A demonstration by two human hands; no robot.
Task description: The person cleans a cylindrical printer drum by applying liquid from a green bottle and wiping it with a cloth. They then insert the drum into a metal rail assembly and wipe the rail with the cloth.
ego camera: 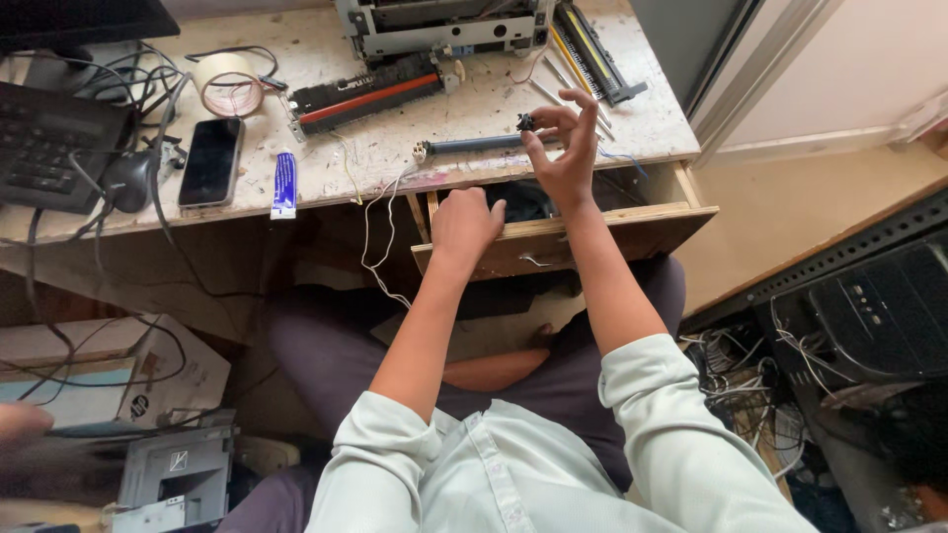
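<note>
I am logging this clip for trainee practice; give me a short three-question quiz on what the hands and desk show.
1. True or false: the right hand holds a small black part in its fingers.
2. What does the left hand rest on?
A. black smartphone
B. open wooden drawer
C. roll of beige tape
3. What lies just right of the smartphone?

Key: 1 true; 2 B; 3 a small blue and white tube.
</note>
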